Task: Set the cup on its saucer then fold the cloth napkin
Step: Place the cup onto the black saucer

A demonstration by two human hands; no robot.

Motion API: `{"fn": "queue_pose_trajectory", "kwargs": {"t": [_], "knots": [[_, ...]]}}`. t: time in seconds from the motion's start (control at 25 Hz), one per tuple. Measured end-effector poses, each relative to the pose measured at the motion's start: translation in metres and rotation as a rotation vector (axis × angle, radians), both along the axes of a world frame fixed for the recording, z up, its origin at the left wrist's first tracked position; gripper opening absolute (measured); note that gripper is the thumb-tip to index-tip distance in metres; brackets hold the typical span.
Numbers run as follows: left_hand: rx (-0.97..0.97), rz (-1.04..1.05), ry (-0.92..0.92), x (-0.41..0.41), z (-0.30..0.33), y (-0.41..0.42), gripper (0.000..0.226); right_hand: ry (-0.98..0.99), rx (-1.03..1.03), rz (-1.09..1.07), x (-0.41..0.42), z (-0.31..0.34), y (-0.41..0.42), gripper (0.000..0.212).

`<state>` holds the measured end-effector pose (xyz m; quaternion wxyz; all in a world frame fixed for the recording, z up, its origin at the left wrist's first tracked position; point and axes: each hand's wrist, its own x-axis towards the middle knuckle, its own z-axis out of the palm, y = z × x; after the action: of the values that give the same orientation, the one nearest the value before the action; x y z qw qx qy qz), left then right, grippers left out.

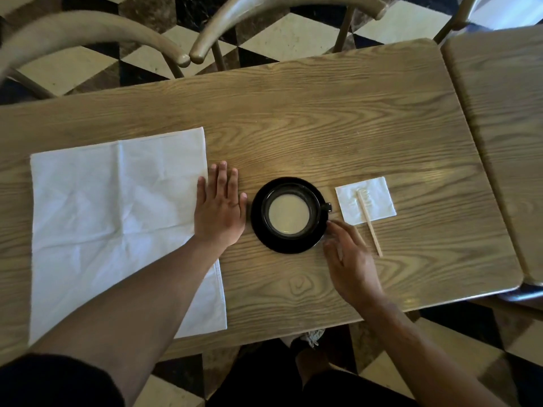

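A black cup (289, 214) holding a pale milky drink stands on a black saucer (264, 233) in the middle of the wooden table (338, 118); its handle points right. A white cloth napkin (102, 224) lies spread flat to the left, creased but unfolded. My left hand (219, 207) rests flat, fingers apart, on the napkin's right edge and the table, just left of the saucer. My right hand (349, 259) hovers at the saucer's lower right rim, fingers loosely spread near the handle, holding nothing.
A small white paper napkin (376, 195) with a wooden stir stick (369, 223) across it lies right of the cup. Two curved chair backs (97, 27) stand beyond the far edge. A second table (505, 118) abuts on the right. Checkered floor lies below.
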<state>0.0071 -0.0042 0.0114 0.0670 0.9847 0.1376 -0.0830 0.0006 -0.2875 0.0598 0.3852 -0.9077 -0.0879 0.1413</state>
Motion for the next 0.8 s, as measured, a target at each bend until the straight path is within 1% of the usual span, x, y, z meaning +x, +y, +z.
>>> {"fn": "queue_pose_trajectory", "kwargs": {"t": [0.08,0.16,0.32,0.4,0.48,0.6,0.72,0.8], "knots": [[-0.003,0.008,0.069,0.003,0.004,0.001,0.063,-0.026,-0.035,0.018,-0.016,0.002,0.003,0.052],[-0.012,-0.007,0.111,0.002,0.014,0.003,0.064,-0.047,-0.081,0.039,-0.032,0.003,0.004,0.057],[-0.102,0.024,0.041,-0.023,0.038,-0.008,0.056,-0.006,-0.19,0.118,-0.062,0.004,-0.002,0.056],[-0.141,0.045,-0.001,-0.052,0.049,-0.021,0.052,0.007,-0.254,0.17,-0.076,0.005,-0.008,0.054],[-0.187,0.04,-0.002,-0.087,0.057,-0.036,0.051,0.057,-0.344,0.221,-0.09,0.009,-0.014,0.055],[-0.247,0.057,0.064,-0.145,0.066,-0.064,0.05,0.09,-0.453,0.279,-0.113,0.014,-0.024,0.055],[-0.238,0.01,0.126,-0.204,0.072,-0.094,0.049,0.095,-0.494,0.318,-0.141,0.019,-0.039,0.049],[-0.233,0.018,0.144,-0.239,0.075,-0.11,0.043,0.121,-0.518,0.35,-0.161,0.02,-0.05,0.046]]}}
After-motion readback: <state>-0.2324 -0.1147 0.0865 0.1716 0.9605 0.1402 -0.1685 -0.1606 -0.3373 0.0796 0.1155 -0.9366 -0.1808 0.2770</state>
